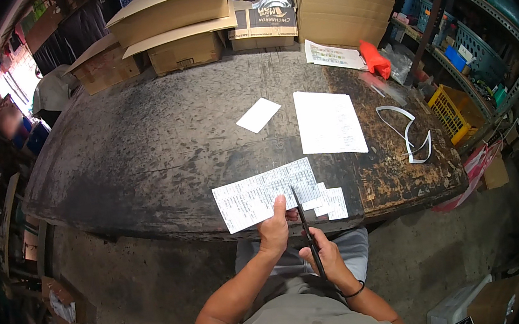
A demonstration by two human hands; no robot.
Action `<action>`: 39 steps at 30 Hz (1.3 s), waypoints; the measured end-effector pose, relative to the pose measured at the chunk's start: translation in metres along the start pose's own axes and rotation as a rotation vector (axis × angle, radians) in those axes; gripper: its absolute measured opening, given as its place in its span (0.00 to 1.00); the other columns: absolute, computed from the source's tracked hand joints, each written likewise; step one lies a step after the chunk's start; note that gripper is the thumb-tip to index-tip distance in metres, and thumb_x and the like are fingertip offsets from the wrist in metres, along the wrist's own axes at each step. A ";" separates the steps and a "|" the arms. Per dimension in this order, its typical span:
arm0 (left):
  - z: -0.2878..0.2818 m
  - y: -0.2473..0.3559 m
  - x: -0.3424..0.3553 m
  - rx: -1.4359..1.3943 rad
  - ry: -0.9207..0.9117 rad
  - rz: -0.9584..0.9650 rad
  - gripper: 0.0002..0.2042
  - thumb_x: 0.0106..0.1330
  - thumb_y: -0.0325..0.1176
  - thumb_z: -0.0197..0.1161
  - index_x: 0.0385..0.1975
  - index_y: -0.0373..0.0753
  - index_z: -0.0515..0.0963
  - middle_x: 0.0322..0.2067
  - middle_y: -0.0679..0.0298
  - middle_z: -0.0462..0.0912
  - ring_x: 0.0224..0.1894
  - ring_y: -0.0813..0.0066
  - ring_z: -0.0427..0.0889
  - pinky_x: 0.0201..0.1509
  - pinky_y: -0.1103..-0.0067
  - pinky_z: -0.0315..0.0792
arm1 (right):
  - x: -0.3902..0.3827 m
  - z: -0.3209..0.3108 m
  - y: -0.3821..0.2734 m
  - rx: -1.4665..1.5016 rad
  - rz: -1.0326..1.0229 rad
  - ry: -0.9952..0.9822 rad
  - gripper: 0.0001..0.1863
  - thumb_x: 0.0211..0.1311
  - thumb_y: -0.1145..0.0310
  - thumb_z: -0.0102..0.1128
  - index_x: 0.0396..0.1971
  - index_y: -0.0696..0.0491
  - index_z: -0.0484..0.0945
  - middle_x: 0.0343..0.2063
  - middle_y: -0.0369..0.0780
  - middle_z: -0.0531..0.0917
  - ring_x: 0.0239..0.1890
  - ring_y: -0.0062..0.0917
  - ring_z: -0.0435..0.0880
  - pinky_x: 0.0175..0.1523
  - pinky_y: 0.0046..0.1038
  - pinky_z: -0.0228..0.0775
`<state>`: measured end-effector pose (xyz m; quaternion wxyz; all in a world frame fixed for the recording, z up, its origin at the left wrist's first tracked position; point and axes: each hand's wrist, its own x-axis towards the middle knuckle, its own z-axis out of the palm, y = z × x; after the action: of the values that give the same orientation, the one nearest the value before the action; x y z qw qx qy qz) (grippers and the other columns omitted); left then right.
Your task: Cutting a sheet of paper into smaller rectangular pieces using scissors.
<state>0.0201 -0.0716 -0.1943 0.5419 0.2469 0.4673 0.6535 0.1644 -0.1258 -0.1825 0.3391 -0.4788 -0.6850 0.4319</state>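
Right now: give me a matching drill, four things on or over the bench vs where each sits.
Things:
1. scissors
2. printed sheet
3. orange bag
4. paper strips

Places:
A. far right of the bench, beside a printed page
B. in the right hand
C. held by the left hand at the near edge
D. curled at the bench's right edge

Pairs: 1-B, 2-C, 3-A, 4-D

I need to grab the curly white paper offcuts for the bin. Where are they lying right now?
In the head view, the white paper offcuts lie on the right end of the dark worn table, just right of the large white sheet and near the yellow crate.
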 end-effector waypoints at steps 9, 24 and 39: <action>0.007 0.007 -0.011 0.015 0.075 0.007 0.10 0.69 0.37 0.55 0.35 0.35 0.75 0.25 0.64 0.79 0.22 0.79 0.76 0.28 0.81 0.73 | 0.003 -0.004 -0.009 0.017 0.082 -0.055 0.33 0.59 0.51 0.61 0.53 0.62 0.64 0.33 0.53 0.78 0.37 0.41 0.81 0.43 0.32 0.70; 0.003 0.006 -0.018 0.031 0.000 0.029 0.11 0.69 0.39 0.54 0.36 0.35 0.75 0.24 0.64 0.78 0.23 0.79 0.76 0.27 0.81 0.73 | 0.006 -0.002 -0.002 -0.037 0.019 -0.027 0.34 0.59 0.52 0.61 0.54 0.64 0.63 0.32 0.54 0.78 0.36 0.44 0.80 0.43 0.34 0.70; -0.001 0.001 -0.019 0.078 -0.032 -0.020 0.13 0.68 0.40 0.54 0.38 0.36 0.75 0.29 0.64 0.79 0.27 0.77 0.76 0.34 0.79 0.72 | 0.003 0.005 0.008 -0.042 -0.052 0.045 0.36 0.59 0.41 0.57 0.54 0.58 0.66 0.26 0.41 0.77 0.28 0.24 0.76 0.35 0.26 0.68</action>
<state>0.0238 -0.0898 -0.1903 0.5457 0.2738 0.4859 0.6254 0.1623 -0.1228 -0.1918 0.3554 -0.4775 -0.6983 0.3976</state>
